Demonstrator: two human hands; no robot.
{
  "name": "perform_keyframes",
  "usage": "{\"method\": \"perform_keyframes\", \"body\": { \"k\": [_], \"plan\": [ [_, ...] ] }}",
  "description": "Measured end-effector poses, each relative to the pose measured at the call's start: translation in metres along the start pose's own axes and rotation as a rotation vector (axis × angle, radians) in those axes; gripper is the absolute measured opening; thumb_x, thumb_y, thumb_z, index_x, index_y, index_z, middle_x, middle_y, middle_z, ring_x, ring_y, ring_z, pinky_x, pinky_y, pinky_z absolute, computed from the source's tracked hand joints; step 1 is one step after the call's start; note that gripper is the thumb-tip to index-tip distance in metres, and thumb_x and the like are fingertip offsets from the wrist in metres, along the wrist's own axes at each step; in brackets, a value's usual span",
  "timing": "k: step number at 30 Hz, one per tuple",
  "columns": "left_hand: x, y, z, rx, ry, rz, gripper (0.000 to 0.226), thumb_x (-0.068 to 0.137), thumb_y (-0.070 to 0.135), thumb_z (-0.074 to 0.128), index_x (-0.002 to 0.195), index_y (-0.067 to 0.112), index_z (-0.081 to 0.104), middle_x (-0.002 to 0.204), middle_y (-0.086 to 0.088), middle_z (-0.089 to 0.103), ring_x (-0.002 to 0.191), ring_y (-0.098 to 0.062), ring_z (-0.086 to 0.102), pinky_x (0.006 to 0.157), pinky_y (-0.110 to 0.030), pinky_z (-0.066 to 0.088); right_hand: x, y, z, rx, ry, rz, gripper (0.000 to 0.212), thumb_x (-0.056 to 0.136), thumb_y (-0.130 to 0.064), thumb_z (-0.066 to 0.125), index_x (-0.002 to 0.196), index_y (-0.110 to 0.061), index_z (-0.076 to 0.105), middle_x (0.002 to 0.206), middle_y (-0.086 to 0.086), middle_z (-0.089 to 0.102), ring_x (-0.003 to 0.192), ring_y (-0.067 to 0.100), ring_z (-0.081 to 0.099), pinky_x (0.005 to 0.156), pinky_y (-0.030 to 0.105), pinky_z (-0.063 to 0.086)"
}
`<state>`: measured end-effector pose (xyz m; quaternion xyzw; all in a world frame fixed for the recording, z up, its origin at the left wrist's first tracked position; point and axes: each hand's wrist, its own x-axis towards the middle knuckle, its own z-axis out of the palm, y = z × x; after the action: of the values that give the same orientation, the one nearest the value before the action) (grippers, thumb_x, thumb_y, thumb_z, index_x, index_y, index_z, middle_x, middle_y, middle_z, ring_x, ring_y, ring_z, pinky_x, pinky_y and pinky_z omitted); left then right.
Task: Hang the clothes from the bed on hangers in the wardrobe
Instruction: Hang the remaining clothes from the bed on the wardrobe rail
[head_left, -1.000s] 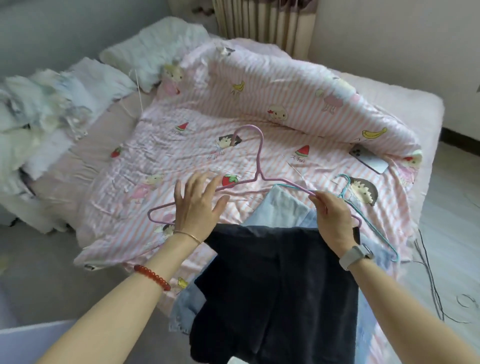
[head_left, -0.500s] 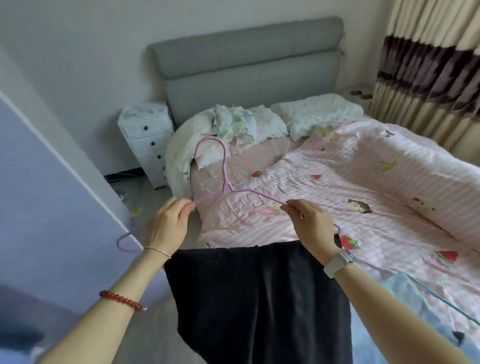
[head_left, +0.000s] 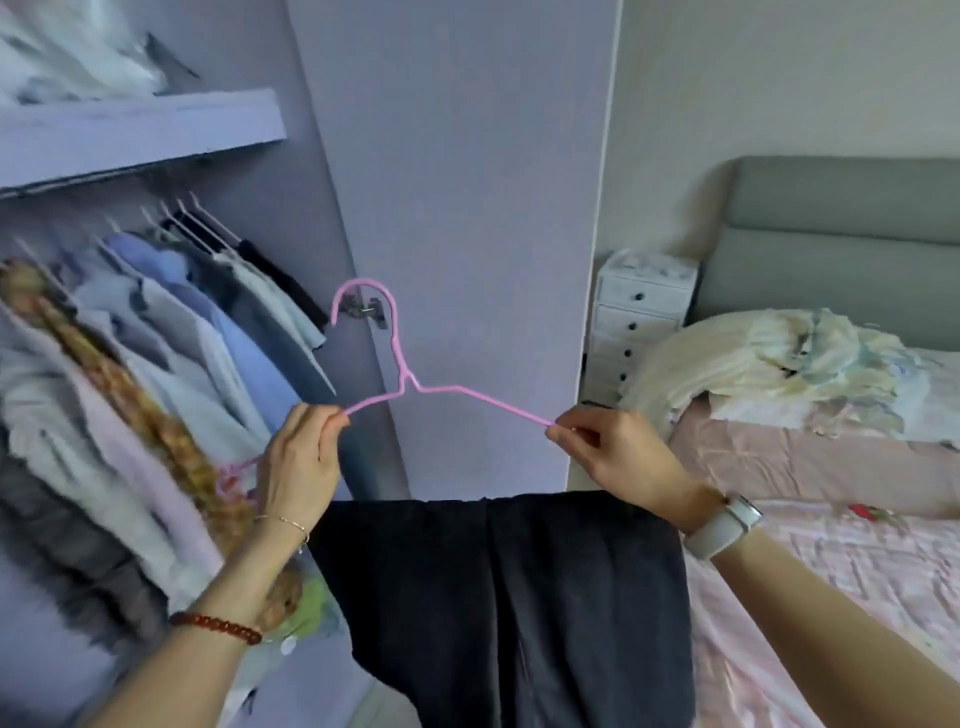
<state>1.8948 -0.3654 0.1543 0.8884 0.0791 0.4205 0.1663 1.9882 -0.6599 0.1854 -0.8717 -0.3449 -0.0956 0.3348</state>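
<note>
While hands (head_left: 301, 462) (head_left: 618, 452) pinch hanger (head_left: 400, 364), wardrobe (head_left: 156, 364) left.

Two bare forearms, no sleeves in view. Left hand (head_left: 298, 467): thin gold chain bracelet (head_left: 284, 521) at the wrist; red beaded bracelet (head_left: 215, 625) further up the forearm. Right hand (head_left: 621, 457): smartwatch (head_left: 724, 525), pale band, rounded light case.

The bed (head_left: 810, 467) at right has a pink sheet, with a striped pink quilt (head_left: 831, 582) over its near part and a crumpled pile of pale bedding (head_left: 779, 364) by the grey headboard (head_left: 841, 234). At left, the wardrobe's shelf (head_left: 140, 130) holds blurred pale fabric (head_left: 78, 52); clothes (head_left: 171, 332) hang below it.
</note>
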Motion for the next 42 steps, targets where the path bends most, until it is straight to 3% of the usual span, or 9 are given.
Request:
{"method": "perform_keyframes", "body": {
  "k": [6, 12, 18, 24, 29, 32, 36, 39, 42],
  "plan": [
    [-0.031, -0.072, -0.063, 0.205, 0.127, -0.091, 0.034, 0.091, 0.021, 0.034, 0.086, 0.001, 0.061, 0.081, -0.02, 0.057, 0.072, -0.037, 0.054, 0.066, -0.041, 0.039, 0.035, -0.057, 0.054, 0.136, -0.291, -0.253, 0.025, 0.094, -0.029, 0.048, 0.094, -0.011, 0.065, 0.059, 0.006, 0.053, 0.048, 0.014, 0.037, 0.052, 0.021, 0.03],
    [-0.065, -0.109, -0.113, 0.318, 0.217, -0.294, 0.041, 0.092, 0.023, 0.033, 0.09, -0.003, 0.064, 0.087, -0.021, 0.057, 0.072, -0.04, 0.058, 0.064, -0.045, 0.046, 0.053, -0.118, 0.098, 0.178, -0.475, -0.481, 0.023, 0.093, -0.026, 0.048, 0.073, -0.017, 0.058, 0.05, -0.023, 0.048, 0.046, 0.003, 0.042, 0.049, 0.012, 0.028],
    [-0.065, -0.147, -0.173, 0.374, 0.386, -0.533, 0.023, 0.093, 0.009, 0.047, 0.099, -0.004, 0.065, 0.098, -0.024, 0.06, 0.089, -0.041, 0.055, 0.082, -0.043, 0.04, 0.093, -0.203, 0.133, 0.345, -0.515, -0.593, 0.03, 0.092, -0.021, 0.053, 0.062, -0.025, 0.056, 0.047, -0.019, 0.048, 0.044, 0.006, 0.042, 0.05, 0.017, 0.029],
    [-0.05, -0.192, -0.234, 0.399, 0.49, -0.617, 0.036, 0.089, 0.024, 0.048, 0.103, -0.005, 0.063, 0.101, -0.025, 0.062, 0.098, -0.04, 0.052, 0.091, -0.038, 0.035, 0.114, -0.264, 0.189, 0.505, -0.561, -0.519, 0.03, 0.092, -0.019, 0.053, 0.062, -0.021, 0.055, 0.048, -0.015, 0.049, 0.05, 0.006, 0.045, 0.057, 0.026, 0.039],
    [-0.024, -0.188, -0.268, 0.406, 0.703, -0.521, 0.043, 0.09, 0.027, 0.039, 0.114, -0.004, 0.057, 0.113, -0.025, 0.053, 0.11, -0.034, 0.045, 0.097, -0.022, 0.027, 0.113, -0.314, 0.23, 0.653, -0.665, -0.376, 0.028, 0.092, -0.014, 0.051, 0.067, -0.014, 0.062, 0.038, -0.017, 0.047, 0.042, 0.0, 0.044, 0.05, 0.012, 0.031],
    [-0.004, -0.181, -0.279, 0.514, 0.791, -0.464, 0.042, 0.088, 0.024, 0.04, 0.118, -0.001, 0.054, 0.121, -0.024, 0.048, 0.112, -0.036, 0.043, 0.099, -0.028, 0.027, 0.118, -0.344, 0.253, 0.706, -0.673, -0.29, 0.027, 0.093, -0.013, 0.048, 0.074, -0.005, 0.066, 0.035, -0.012, 0.044, 0.037, -0.001, 0.042, 0.045, 0.011, 0.029],
    [0.024, -0.179, -0.29, 0.727, 0.759, -0.405, 0.045, 0.088, 0.019, 0.045, 0.132, 0.01, 0.047, 0.141, -0.02, 0.036, 0.131, -0.037, 0.028, 0.104, -0.046, 0.023, 0.134, -0.382, 0.28, 0.734, -0.576, -0.248, 0.028, 0.093, -0.012, 0.046, 0.086, 0.006, 0.066, 0.051, -0.007, 0.051, 0.051, 0.006, 0.045, 0.051, 0.013, 0.033],
    [0.047, -0.188, -0.3, 0.969, 0.582, -0.398, 0.054, 0.088, 0.025, 0.04, 0.142, 0.017, 0.034, 0.15, -0.02, 0.021, 0.138, -0.04, 0.014, 0.11, -0.055, 0.008, 0.15, -0.406, 0.299, 0.755, -0.481, -0.249, 0.03, 0.093, -0.014, 0.044, 0.086, 0.007, 0.065, 0.064, 0.011, 0.055, 0.065, 0.025, 0.049, 0.062, 0.029, 0.038],
    [0.061, -0.206, -0.304, 1.08, 0.445, -0.455, 0.06, 0.092, 0.036, 0.031, 0.148, 0.022, 0.014, 0.153, -0.021, 0.007, 0.14, -0.042, 0.003, 0.109, -0.061, 0.0, 0.168, -0.426, 0.318, 0.778, -0.39, -0.208, 0.03, 0.094, -0.016, 0.043, 0.086, 0.003, 0.064, 0.082, 0.019, 0.066, 0.078, 0.032, 0.058, 0.068, 0.033, 0.044]
  ]
}}
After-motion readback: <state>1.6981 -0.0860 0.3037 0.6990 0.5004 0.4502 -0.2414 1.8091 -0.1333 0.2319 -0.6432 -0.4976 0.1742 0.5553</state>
